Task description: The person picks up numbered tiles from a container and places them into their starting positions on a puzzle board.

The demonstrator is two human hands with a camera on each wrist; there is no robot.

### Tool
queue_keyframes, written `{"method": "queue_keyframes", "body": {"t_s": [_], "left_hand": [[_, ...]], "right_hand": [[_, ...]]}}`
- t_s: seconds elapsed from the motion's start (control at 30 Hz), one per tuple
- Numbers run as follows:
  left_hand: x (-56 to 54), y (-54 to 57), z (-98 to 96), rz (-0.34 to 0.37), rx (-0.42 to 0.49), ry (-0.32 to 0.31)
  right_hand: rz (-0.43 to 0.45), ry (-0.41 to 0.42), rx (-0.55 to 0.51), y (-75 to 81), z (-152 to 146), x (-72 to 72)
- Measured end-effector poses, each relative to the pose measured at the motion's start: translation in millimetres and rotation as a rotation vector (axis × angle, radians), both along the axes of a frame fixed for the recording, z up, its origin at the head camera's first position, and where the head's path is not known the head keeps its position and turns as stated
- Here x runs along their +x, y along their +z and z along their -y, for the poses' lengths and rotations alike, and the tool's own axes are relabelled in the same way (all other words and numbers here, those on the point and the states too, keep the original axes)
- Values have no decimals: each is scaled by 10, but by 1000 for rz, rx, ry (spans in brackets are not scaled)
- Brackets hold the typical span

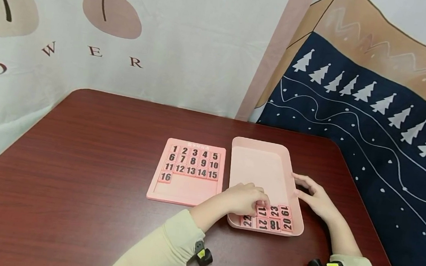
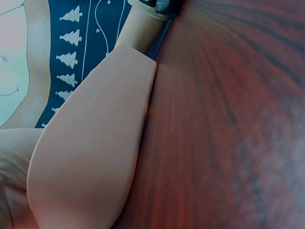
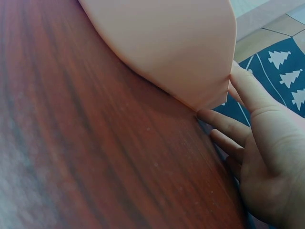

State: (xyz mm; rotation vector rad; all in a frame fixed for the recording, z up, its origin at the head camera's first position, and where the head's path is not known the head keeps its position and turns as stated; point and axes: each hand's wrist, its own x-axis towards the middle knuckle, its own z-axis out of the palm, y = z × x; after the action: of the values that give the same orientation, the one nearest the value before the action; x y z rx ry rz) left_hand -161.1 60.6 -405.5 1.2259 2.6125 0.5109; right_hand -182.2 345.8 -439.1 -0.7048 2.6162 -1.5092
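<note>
Number tiles (image 1: 274,225) with black numbers lie in two places on a big dark red table (image 1: 89,172). Biggest on the table is the pink tray (image 1: 257,167), right of the middle of the frame, with loose tiles in its bottom end. Just to its left is the pink board (image 1: 192,193), where 1 to 15 fill three rows and tile 16 (image 1: 165,177) starts a fourth. Near the right side of the frame, the right hand (image 1: 318,199) has its fingers spread against the tray's side. Low in the middle, the left hand (image 1: 245,199) bends its fingers over the loose tiles; I cannot tell if it pinches one. Picking out a tile looks like the step now. Tile 17 (image 1: 262,212) is right by those fingers, so the next move seems to need a careful pinch, then a turn, because it lies sideways.
</note>
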Motion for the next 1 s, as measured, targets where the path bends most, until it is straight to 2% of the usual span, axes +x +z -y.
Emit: {"method": "queue_keyframes", "body": {"t_s": [0.6,1.0], "left_hand": [[7,6,5,26,-26,61],[24,-12,-1,-42,-29,109]], "right_hand": [[13,-1,1,2,0,3],[14,1,1,16,-1,6]]}}
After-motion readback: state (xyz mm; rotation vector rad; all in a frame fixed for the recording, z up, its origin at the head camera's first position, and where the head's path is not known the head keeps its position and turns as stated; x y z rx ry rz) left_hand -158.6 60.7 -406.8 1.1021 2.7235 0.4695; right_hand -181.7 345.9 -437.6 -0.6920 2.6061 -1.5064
